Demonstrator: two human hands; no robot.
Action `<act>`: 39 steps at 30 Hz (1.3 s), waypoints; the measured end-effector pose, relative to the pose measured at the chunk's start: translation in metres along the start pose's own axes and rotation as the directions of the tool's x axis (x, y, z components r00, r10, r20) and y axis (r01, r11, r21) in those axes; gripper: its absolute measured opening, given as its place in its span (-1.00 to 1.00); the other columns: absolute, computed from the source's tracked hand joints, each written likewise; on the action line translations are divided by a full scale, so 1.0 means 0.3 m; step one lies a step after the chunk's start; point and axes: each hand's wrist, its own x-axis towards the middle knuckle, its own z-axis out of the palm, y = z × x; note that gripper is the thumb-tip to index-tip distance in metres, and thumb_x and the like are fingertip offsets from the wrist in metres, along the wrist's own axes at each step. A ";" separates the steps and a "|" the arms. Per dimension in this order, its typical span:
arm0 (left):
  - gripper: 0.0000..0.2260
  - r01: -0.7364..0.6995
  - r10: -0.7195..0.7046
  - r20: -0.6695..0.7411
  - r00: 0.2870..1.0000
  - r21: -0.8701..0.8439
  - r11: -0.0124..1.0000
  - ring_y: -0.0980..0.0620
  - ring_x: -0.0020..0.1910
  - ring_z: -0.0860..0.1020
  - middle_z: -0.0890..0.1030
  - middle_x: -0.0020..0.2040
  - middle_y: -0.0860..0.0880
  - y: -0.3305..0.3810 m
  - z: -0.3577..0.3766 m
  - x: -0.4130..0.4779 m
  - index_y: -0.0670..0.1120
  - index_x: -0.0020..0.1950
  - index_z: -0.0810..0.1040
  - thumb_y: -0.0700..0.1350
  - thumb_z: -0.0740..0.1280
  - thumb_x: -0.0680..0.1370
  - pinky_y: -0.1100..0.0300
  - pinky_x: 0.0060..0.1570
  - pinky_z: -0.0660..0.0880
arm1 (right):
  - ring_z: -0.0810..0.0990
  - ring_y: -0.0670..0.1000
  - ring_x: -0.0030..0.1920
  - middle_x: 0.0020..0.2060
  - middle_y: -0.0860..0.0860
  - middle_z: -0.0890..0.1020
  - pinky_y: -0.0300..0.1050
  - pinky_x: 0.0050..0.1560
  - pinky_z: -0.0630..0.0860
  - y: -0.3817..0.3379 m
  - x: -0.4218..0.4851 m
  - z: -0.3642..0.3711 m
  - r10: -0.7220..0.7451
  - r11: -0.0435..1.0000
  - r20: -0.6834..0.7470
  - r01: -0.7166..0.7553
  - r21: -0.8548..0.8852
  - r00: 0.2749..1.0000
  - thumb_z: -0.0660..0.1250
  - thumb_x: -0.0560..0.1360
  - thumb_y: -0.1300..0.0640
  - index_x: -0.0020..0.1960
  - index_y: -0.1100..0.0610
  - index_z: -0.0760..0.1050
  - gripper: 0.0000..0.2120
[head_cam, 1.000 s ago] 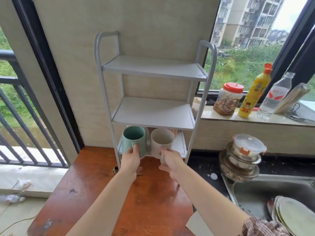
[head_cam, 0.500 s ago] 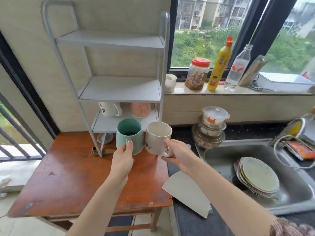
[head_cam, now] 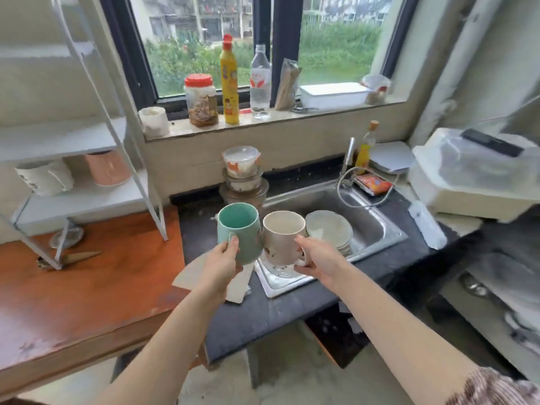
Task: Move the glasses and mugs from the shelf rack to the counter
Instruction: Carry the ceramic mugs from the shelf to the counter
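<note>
My left hand (head_cam: pixel 220 266) grips a teal mug (head_cam: pixel 239 230) by its handle. Beside it, my right hand (head_cam: pixel 317 260) holds a beige mug (head_cam: pixel 282 236) by the handle. Both mugs hang upright in the air above the dark counter (head_cam: pixel 263 314), just left of the sink. The white shelf rack (head_cam: pixel 96 92) stands on the wooden table at the left. On its lowest shelf sit a white mug (head_cam: pixel 43 178) and a pink mug (head_cam: pixel 108 168).
The steel sink (head_cam: pixel 371 226) holds stacked plates (head_cam: pixel 328 229). A white tile (head_cam: pixel 280 283) and a piece of cardboard (head_cam: pixel 190 276) lie on the counter under the mugs. Stacked containers (head_cam: pixel 242 173) stand behind. Jars and bottles line the window sill (head_cam: pixel 263 119).
Both hands have carried the teal and beige mugs away from the rack, rightward over the wooden table to above the dark counter. The view has swung right towards the sink.
</note>
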 end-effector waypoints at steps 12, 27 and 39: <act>-0.59 0.179 -0.212 0.319 0.924 0.130 0.975 -0.17 0.09 0.56 0.46 0.25 -0.09 -0.172 0.846 -0.220 -0.14 0.38 0.39 0.04 0.21 0.60 0.07 -0.14 0.56 | 0.53 0.18 0.16 0.16 0.16 0.52 0.04 0.03 0.56 0.249 -0.313 -0.855 0.132 0.948 -0.365 -0.010 0.317 0.922 0.29 0.57 0.03 -0.13 0.19 0.52 -0.77; -0.54 0.162 -0.403 0.631 0.663 0.405 0.900 -0.21 0.20 0.51 0.40 0.36 -0.19 -0.346 1.967 -0.462 -0.21 0.41 0.31 0.00 0.24 0.59 -0.01 -0.03 0.55 | 0.55 0.18 0.10 0.04 0.11 0.51 0.05 0.04 0.55 0.463 -0.516 -1.828 0.365 0.808 -0.649 0.119 0.577 0.668 0.32 0.55 0.07 -0.12 0.17 0.49 -0.83; -0.69 -0.053 -0.454 0.735 0.504 0.551 0.833 -0.14 0.05 0.49 0.44 0.15 -0.13 -0.449 2.752 -0.738 -0.18 0.27 0.43 -0.03 0.20 0.62 -0.03 -0.01 0.55 | 0.50 0.14 0.04 0.22 0.21 0.52 0.05 0.18 0.47 0.555 -0.680 -2.482 0.555 0.706 -0.696 0.184 0.683 0.455 0.30 0.54 0.02 -0.09 0.16 0.56 -0.79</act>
